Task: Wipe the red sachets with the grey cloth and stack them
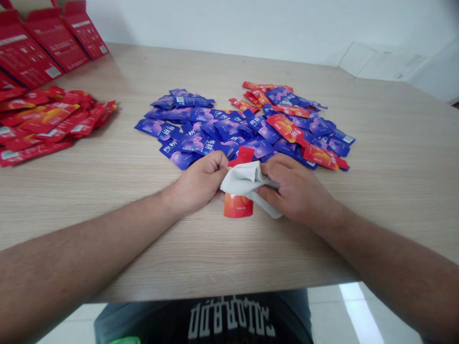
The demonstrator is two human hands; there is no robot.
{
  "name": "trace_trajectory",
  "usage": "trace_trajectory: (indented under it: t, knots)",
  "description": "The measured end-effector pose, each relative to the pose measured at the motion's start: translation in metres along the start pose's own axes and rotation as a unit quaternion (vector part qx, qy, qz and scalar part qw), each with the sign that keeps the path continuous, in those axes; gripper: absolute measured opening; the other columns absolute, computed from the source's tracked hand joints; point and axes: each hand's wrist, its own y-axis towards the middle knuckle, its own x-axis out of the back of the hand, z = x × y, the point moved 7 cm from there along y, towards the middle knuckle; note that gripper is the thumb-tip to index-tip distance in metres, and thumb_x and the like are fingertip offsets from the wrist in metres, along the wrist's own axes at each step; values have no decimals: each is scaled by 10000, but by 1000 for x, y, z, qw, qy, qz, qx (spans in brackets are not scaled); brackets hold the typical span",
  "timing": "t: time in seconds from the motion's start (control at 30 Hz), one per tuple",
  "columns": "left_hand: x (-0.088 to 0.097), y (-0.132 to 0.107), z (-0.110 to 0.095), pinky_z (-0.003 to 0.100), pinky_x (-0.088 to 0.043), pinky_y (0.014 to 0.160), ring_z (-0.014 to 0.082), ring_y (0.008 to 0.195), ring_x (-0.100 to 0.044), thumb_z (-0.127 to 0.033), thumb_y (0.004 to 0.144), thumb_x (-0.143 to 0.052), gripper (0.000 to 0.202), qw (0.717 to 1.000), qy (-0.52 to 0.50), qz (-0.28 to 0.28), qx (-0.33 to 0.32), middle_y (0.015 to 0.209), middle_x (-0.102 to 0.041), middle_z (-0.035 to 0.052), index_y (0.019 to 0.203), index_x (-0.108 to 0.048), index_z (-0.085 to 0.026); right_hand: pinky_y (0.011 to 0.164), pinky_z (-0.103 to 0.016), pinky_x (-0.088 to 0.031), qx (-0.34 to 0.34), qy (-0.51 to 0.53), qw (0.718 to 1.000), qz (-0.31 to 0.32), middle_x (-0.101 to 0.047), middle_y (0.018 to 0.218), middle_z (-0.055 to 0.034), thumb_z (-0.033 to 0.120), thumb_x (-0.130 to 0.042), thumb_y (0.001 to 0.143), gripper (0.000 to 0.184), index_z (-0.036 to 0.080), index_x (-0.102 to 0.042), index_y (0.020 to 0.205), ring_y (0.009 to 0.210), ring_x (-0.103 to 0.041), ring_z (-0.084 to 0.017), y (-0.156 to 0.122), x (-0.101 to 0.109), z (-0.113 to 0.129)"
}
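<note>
My left hand [202,180] is closed on the left side of a red-orange pouch [238,206], held above the near part of the table. In my right hand [294,184] is a folded pale grey cloth [242,179], which lies across the middle of the pouch and hides most of its front. The red top and the orange lower end of the pouch show above and below the cloth. Just beyond both hands spreads a heap of blue-purple pouches [193,141], with several red-orange pouches [287,128] among them on the right.
A pile of red pouches [46,117] lies at the left. Behind it stand several red cardboard boxes [57,40] with raised flaps. The wood-grain table [172,258] meets a white wall at the back, and its front edge is close to my body.
</note>
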Motion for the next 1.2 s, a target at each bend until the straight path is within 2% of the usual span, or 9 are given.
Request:
trace_trajectory:
  t: [0.07,0.23,0.4,0.47,0.67,0.87,1.07,1.13,1.2]
  knots:
    - [0,-1,0,206,-340,484,87,525,-464,-340,910,-735,273,1000,-1,-11,7,661,-541,-45,832,-507,-213,870,-381,-536,16,15,1000,19,-668,1075,-103,238,-672,963,122,199,-655,1078,982,-634,-254,0,-5,4]
    - [-2,-3,-2,210,-369,488,98,537,-496,-303,896,-731,243,1000,-13,-11,10,673,-570,-39,846,-510,-215,796,-332,-523,100,61,983,144,-687,1065,-67,194,-628,988,103,217,-707,1051,919,-638,-212,-6,-21,31]
    - [1,-2,-2,213,-321,469,101,533,-497,-345,916,-722,255,1000,13,-16,11,675,-573,-30,853,-513,-214,862,-390,-535,27,17,998,58,-668,1077,-116,231,-654,977,153,168,-695,1109,983,-632,-262,-3,-9,13]
    - [1,-2,-2,212,-311,466,96,525,-482,-336,925,-709,241,999,28,-19,8,671,-567,-32,849,-518,-210,879,-391,-535,26,23,999,37,-667,1089,-124,238,-654,978,170,162,-693,1125,1006,-631,-266,-3,-7,12]
    - [-1,-1,-1,219,-362,496,103,547,-494,-316,904,-719,246,1000,-9,-9,0,683,-564,-33,845,-502,-218,802,-340,-527,96,52,984,143,-688,1051,-67,196,-642,978,87,211,-712,1028,913,-640,-214,-7,-18,30]
    - [0,-1,0,214,-289,467,89,507,-428,-355,912,-729,270,1000,0,-11,1,634,-511,-46,829,-514,-213,862,-374,-534,34,18,999,30,-673,1069,-110,227,-689,960,128,171,-680,1075,986,-629,-253,1,-2,4]
    - [-1,-1,0,214,-365,489,102,548,-499,-325,893,-742,261,1000,-19,-3,6,684,-559,-36,846,-508,-218,786,-327,-513,82,64,982,156,-672,1036,-60,187,-641,977,56,208,-693,980,893,-636,-205,-4,-18,22]
    - [-1,-1,1,212,-379,491,98,541,-494,-330,894,-746,269,1000,-15,4,5,676,-557,-38,838,-509,-216,822,-344,-516,59,41,989,125,-668,1055,-73,199,-655,971,53,200,-689,1012,934,-641,-223,-1,-12,14]
    - [-2,0,1,209,-402,505,96,547,-504,-315,887,-758,268,1000,-10,9,5,674,-561,-40,842,-514,-215,850,-372,-517,16,12,999,49,-664,1046,-92,253,-672,971,98,182,-680,1038,969,-639,-254,4,0,-1]
